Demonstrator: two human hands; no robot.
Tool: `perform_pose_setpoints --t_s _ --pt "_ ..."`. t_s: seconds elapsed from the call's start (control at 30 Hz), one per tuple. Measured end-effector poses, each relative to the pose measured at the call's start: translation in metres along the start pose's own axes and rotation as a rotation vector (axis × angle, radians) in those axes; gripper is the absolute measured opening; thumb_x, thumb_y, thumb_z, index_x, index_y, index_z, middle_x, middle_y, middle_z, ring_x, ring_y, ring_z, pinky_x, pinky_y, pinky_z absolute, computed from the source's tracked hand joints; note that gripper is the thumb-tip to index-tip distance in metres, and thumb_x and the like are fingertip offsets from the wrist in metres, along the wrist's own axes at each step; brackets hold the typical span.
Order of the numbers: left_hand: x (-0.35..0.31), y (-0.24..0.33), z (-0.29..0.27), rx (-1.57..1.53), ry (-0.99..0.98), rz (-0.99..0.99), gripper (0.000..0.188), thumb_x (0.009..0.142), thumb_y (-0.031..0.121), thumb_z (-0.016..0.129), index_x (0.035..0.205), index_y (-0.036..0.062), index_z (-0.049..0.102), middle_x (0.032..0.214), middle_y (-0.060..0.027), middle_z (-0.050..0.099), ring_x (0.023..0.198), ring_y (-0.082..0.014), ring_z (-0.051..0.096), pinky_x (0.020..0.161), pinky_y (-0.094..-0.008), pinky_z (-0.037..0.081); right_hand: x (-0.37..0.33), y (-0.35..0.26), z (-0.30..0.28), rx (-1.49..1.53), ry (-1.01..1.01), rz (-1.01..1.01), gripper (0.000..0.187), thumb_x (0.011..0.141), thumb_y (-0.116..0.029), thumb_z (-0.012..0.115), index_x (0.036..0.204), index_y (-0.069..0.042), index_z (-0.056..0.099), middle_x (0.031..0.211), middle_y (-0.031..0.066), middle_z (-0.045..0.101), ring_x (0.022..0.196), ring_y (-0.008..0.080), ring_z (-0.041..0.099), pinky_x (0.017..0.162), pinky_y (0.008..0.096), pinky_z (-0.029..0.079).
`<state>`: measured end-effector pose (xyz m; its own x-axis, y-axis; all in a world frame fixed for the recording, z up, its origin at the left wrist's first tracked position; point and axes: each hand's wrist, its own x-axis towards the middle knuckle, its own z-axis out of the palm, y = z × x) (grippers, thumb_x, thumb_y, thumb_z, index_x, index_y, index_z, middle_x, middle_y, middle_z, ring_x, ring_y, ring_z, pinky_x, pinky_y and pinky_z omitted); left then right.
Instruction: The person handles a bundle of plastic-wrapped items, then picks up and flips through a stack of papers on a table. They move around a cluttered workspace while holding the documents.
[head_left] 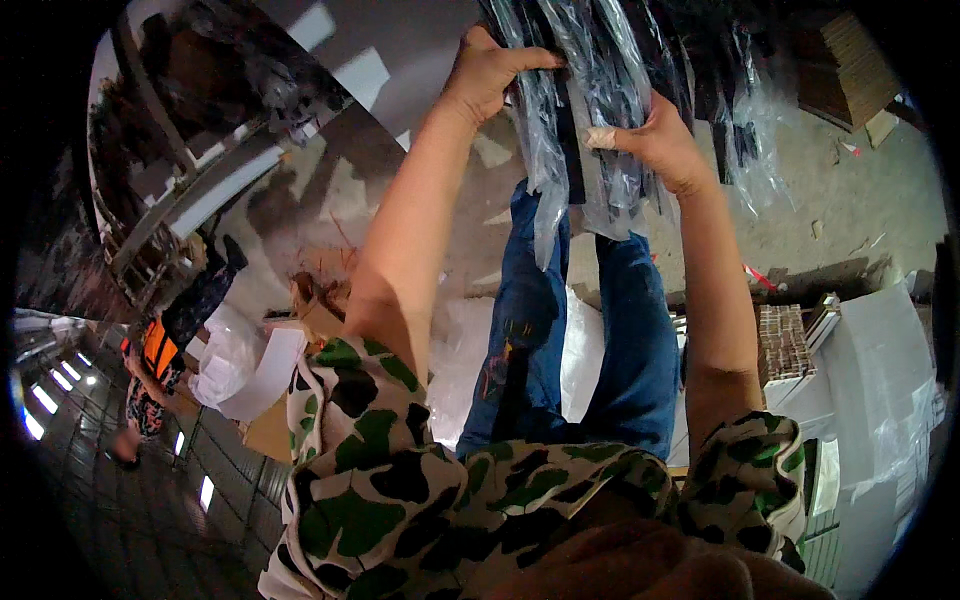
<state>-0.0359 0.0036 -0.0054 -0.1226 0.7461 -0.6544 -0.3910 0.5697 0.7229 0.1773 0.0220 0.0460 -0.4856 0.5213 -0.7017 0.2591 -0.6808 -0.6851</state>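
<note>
Long dark pieces in clear plastic wrap (540,125) extend down from the top edge, in front of my legs. My left hand (485,75) grips their left side, with the thumb laid across the plastic and the other fingers mostly hidden. On the right side, my right hand (660,145) holds the same wrapped pieces from lower down, its thumb pressed on top. A pale tape or bandage (601,138) wraps that thumb's tip. Loose ends of the plastic hang below both hands. What the dark pieces are, I cannot tell.
More plastic-wrapped dark pieces (745,130) lie to the right. A brown stack (845,70) stands at the far right on the concrete floor (830,220). White wrapped goods (885,370) and a slatted stack (783,345) are behind me. Another person in an orange vest (158,347) is at left.
</note>
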Motion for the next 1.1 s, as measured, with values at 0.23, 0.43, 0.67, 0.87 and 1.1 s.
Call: perform_pose_setpoints --t_s 0.23,0.43,0.67,0.87,1.1 --pt "-0.011 0.017 0.024 -0.089 -0.098 0.124 0.031 0.057 -0.009 0.069 0.086 -0.0014 0.060 0.081 -0.0099 0.065 0.072 -0.0197 0.064 0.064 -0.0317 0.053 0.001 -0.003 -0.006 -0.304 0.221 -0.096 0.057 0.057 -0.014 0.069 0.108 0.005 0.052 0.093 0.0110 0.063 0.082 0.0177 0.059 0.077 0.0295 0.046" --pt "-0.014 0.013 0.012 -0.061 0.121 -0.061 0.032 0.059 -0.010 0.069 0.088 -0.0010 0.057 0.081 -0.0105 0.063 0.071 -0.0212 0.062 0.061 -0.0340 0.053 -0.011 -0.016 -0.012 -0.360 0.310 -0.029 0.044 0.063 -0.017 0.064 0.100 0.005 0.055 0.085 0.0104 0.062 0.072 0.0177 0.058 0.068 0.0303 0.047" --pt "-0.016 0.015 0.027 -0.113 0.124 -0.020 0.036 0.060 -0.009 0.070 0.090 0.0020 0.053 0.078 -0.0104 0.061 0.066 -0.0230 0.063 0.057 -0.0347 0.054 -0.015 -0.009 -0.010 -0.069 0.428 -0.103 0.033 0.072 -0.012 0.059 0.100 0.004 0.054 0.078 0.0039 0.058 0.064 0.0084 0.052 0.058 0.0229 0.042" --pt "-0.034 0.028 0.064 -0.206 0.213 0.089 0.040 0.063 -0.012 0.067 0.095 0.0019 0.048 0.083 -0.0116 0.061 0.068 -0.0235 0.063 0.061 -0.0359 0.054 -0.011 -0.022 -0.010 -0.060 0.537 -0.313 0.032 0.073 -0.014 0.060 0.099 0.004 0.054 0.081 0.0043 0.059 0.068 0.0087 0.052 0.060 0.0223 0.042" --pt "0.029 0.024 0.069 0.217 0.193 0.347 0.036 0.058 0.004 0.074 0.088 0.0010 0.054 0.081 -0.0084 0.062 0.067 -0.0174 0.060 0.060 -0.0309 0.049 0.027 -0.039 -0.017 0.036 0.614 -0.358 0.029 0.075 -0.007 0.064 0.098 0.006 0.052 0.081 0.0070 0.060 0.067 0.0105 0.054 0.058 0.0229 0.044"
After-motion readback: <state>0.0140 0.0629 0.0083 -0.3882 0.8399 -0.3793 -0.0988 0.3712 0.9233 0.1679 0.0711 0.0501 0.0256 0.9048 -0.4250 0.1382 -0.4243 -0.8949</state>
